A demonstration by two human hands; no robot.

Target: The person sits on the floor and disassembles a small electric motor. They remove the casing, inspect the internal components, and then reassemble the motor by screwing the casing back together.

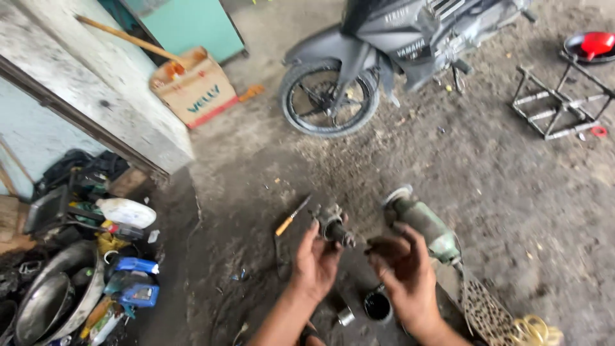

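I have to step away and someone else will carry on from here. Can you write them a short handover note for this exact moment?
Left hand: grip closed on a small grimy metal engine part, held up over the floor.
Right hand: beside the part, fingers curled; whether it holds anything is unclear.
On the floor: angle grinder behind the right hand, orange-handled screwdriver left of the part, small dark cup and metal sleeve below the hands.
Done: part is off and in hand. Left: cannot be judged from here.
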